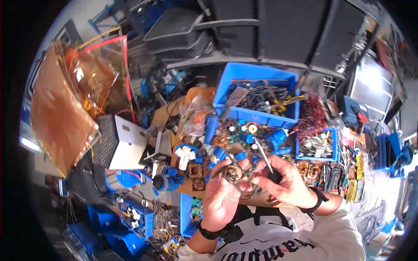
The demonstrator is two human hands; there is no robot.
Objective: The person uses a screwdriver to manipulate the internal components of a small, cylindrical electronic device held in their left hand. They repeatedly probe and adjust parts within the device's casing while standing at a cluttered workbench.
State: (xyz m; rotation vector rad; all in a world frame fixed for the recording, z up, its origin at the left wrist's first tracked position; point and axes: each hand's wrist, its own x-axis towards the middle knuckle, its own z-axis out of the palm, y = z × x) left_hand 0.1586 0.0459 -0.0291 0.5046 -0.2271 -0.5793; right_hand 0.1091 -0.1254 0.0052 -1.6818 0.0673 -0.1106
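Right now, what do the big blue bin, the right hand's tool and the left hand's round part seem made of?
Blue bin: likely plastic, smooth and evenly coloured.
Tool: shaft probably metal, smooth, with a pale sheen; dark handle perhaps plastic or rubber.
Round part: probably metal, from its coppery ring, but too small to be sure.

Tools [261, 95] lie in the bin [257, 116]; left of it is a plastic bag [193, 115], right of it a wire tangle [311, 115], front-right a tray [336, 145], before it a motor part [232, 174].
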